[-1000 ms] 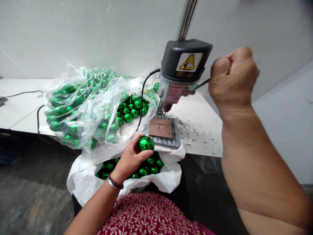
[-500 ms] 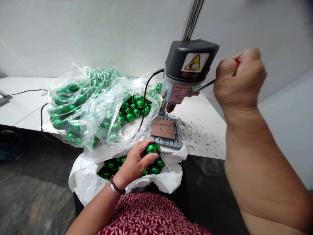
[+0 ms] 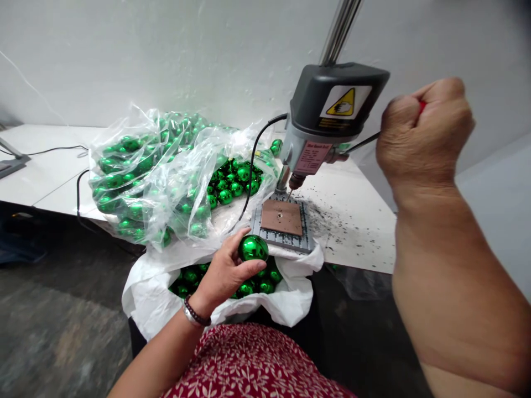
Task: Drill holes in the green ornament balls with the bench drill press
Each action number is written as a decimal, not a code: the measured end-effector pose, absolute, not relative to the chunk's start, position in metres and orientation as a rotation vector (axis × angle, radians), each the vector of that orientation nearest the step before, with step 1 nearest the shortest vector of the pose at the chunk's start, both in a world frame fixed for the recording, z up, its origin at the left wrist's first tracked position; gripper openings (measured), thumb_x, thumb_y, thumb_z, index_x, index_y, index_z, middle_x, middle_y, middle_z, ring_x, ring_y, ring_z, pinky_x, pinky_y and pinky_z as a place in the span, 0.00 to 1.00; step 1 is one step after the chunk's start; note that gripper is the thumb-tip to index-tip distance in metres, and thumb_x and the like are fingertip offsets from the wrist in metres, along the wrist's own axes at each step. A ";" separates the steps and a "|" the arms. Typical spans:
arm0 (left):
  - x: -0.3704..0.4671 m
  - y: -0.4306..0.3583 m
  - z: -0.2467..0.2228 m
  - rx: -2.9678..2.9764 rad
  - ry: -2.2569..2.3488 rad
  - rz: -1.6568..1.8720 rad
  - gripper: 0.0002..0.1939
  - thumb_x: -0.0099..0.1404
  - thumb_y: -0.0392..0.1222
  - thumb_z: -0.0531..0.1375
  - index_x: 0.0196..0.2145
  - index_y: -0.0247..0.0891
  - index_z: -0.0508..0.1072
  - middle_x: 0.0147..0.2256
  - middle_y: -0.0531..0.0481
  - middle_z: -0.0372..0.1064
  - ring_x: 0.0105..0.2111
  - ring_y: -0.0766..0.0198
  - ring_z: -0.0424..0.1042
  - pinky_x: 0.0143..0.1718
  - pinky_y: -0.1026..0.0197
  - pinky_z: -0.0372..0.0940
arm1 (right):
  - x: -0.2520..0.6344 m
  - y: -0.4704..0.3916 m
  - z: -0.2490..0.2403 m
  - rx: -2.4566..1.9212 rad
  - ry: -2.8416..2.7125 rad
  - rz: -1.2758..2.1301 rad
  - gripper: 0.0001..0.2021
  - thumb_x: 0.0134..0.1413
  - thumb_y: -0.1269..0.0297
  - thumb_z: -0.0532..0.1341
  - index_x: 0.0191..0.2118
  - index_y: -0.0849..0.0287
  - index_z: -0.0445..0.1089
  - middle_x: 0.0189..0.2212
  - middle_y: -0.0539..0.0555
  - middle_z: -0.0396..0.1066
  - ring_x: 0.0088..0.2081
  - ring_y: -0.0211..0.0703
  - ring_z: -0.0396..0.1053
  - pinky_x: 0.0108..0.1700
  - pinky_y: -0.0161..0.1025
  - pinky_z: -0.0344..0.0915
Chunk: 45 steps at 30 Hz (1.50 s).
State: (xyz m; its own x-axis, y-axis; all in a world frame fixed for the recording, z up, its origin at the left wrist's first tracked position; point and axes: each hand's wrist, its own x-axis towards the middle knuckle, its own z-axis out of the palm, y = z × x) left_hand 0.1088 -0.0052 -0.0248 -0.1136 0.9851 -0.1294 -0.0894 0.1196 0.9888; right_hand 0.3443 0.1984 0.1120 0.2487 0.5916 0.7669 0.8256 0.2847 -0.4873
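Note:
A shiny green ball (image 3: 253, 248) sits between the thumb and fingers of my left hand (image 3: 227, 271), above an open white bag (image 3: 145, 287) that holds several green balls. My right hand (image 3: 427, 130) is wrapped round the red-ended lever (image 3: 362, 143) of a small bench drill (image 3: 327, 121). Under the drill's bit lies a brown square plate (image 3: 282, 217) with a small hole, on the grey ribbed base (image 3: 306, 243). The bit is raised a little over the plate.
Clear plastic bags (image 3: 153, 177) full of green balls lie on the white table (image 3: 62, 182), left of the drill. A black cable (image 3: 253, 160) loops in front of them. Dark shavings are scattered right of the base.
The view has shifted, so the drill, table and bags appear further right. My left hand has drawn the ball slightly left, away from the plate, and turned it. My right hand keeps its hold.

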 end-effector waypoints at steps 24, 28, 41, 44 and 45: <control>0.095 -0.006 -0.028 0.388 0.719 1.167 0.35 0.54 0.48 0.72 0.57 0.46 0.64 0.45 0.46 0.74 0.40 0.56 0.78 0.34 0.63 0.69 | 0.343 0.203 0.105 -1.373 -1.426 -0.310 0.09 0.63 0.68 0.50 0.32 0.62 0.63 0.30 0.50 0.62 0.32 0.31 0.58 0.39 0.39 0.50; 0.096 -0.008 -0.028 0.437 0.803 1.212 0.34 0.47 0.45 0.75 0.51 0.40 0.71 0.42 0.47 0.73 0.38 0.60 0.76 0.35 0.63 0.70 | 0.334 0.190 0.114 -1.463 -1.421 -0.256 0.10 0.64 0.70 0.49 0.33 0.62 0.64 0.31 0.50 0.65 0.34 0.32 0.62 0.40 0.40 0.51; 0.095 -0.016 -0.031 0.724 1.056 1.211 0.37 0.46 0.40 0.75 0.54 0.40 0.72 0.42 0.48 0.75 0.41 0.60 0.74 0.46 0.58 0.68 | 0.331 0.185 0.118 -1.512 -1.403 -0.285 0.12 0.63 0.71 0.51 0.38 0.66 0.72 0.30 0.49 0.68 0.34 0.32 0.66 0.38 0.40 0.53; 0.095 -0.017 -0.029 0.756 1.054 1.198 0.37 0.47 0.40 0.75 0.55 0.40 0.70 0.42 0.48 0.75 0.41 0.60 0.74 0.47 0.57 0.68 | 0.334 0.189 0.117 -1.487 -1.394 -0.294 0.12 0.63 0.71 0.51 0.37 0.67 0.71 0.27 0.46 0.65 0.33 0.30 0.64 0.38 0.39 0.53; 0.096 -0.017 -0.029 0.766 1.056 1.194 0.38 0.47 0.40 0.75 0.56 0.40 0.70 0.43 0.48 0.75 0.41 0.60 0.74 0.47 0.57 0.68 | 0.335 0.190 0.117 -1.476 -1.382 -0.294 0.11 0.62 0.71 0.51 0.36 0.67 0.71 0.26 0.45 0.64 0.32 0.30 0.64 0.38 0.39 0.53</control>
